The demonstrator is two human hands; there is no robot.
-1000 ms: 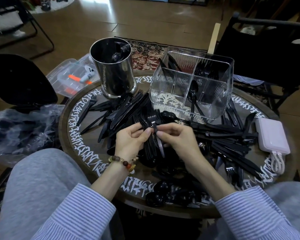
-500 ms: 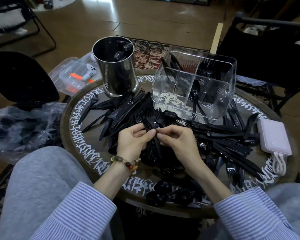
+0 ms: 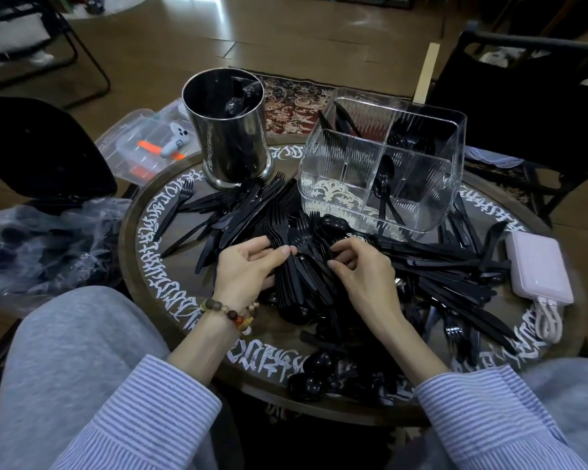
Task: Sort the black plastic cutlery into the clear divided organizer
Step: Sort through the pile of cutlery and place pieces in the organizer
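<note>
A round table (image 3: 143, 239) with white lettering stood on a wood floor, strewn with loose black cutlery (image 3: 431, 262). The clear organizer (image 3: 323, 171) at the far side held only a few pieces — most sorting remained, by my judgement. The left hand (image 3: 248, 269) gripped a bundle of forks (image 3: 287, 266); the right hand (image 3: 360, 269) pinched at the same bundle

Hidden and unclear parts of the cutlery table

The left hand (image 3: 248, 269) covers the handles of the fork bundle (image 3: 287, 262) it holds; the right hand (image 3: 360, 269) hides what its curled fingers touch. Contents of the steel canister (image 3: 230, 130) are too dark to identify. The plastic bag (image 3: 45, 245) and both striped sleeves run off frame.
</note>
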